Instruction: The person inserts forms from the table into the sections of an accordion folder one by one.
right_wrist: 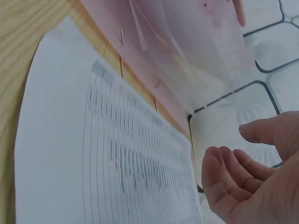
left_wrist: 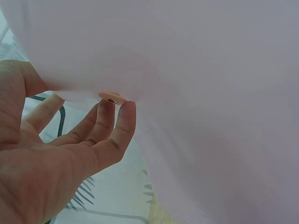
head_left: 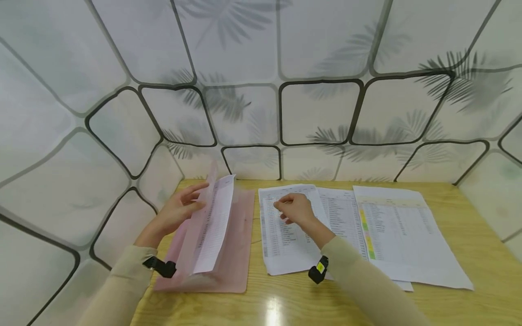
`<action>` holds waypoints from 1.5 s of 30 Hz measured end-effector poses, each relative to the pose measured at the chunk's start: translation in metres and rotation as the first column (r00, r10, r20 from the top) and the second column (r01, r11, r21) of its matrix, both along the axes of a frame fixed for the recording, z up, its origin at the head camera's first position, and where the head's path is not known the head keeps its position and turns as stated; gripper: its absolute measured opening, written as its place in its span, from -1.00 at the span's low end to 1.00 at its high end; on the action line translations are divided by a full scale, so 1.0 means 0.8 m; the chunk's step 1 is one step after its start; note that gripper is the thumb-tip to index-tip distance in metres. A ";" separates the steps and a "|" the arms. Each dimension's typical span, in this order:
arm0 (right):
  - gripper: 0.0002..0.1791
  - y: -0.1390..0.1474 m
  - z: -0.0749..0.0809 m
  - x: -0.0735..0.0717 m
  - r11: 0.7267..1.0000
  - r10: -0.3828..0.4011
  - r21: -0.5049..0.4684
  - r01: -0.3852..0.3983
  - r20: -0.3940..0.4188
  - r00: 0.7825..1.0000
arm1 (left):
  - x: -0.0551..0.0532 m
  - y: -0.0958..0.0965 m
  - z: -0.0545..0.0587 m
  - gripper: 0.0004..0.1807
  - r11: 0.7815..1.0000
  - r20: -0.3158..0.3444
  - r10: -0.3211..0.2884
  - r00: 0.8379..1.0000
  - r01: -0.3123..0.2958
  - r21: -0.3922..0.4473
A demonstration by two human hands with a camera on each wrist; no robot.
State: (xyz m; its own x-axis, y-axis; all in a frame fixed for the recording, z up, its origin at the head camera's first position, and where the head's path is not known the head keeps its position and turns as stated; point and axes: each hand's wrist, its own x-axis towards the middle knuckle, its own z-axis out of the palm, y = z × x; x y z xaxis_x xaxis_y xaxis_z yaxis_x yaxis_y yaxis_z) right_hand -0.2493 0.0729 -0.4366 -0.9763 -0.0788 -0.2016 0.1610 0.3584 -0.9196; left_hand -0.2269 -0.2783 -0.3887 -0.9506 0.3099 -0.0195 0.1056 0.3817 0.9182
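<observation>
On the left of the table lies a translucent pink document folder [head_left: 240, 244], its upper cover lifted. My left hand [head_left: 177, 210] grips that cover by its edge, thumb on one side and fingers on the other. In the left wrist view the fingertips [left_wrist: 126, 112] sit at a small round snap button [left_wrist: 112, 98] on the pink plastic. A printed white sheet [head_left: 218, 226] stands tilted inside the folder. My right hand [head_left: 295, 209] holds nothing, its fingers loosely bent and thumb apart, over the leftmost printed sheet [head_left: 285, 249] beside the folder.
More printed sheets overlap to the right: a middle one [head_left: 340, 213] and a larger one [head_left: 412, 244] with yellow and green marks along its left side. They lie on a wooden table [head_left: 481, 226]. A patterned wall [head_left: 244, 117] rises behind and at both sides.
</observation>
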 end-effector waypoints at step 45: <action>-0.39 0.131 -0.055 0.025 0.850 -0.071 0.522 0.074 -0.026 0.997 | 0.023 -0.017 -0.002 -0.32 1.000 0.004 0.011 1.000 -0.011 -0.019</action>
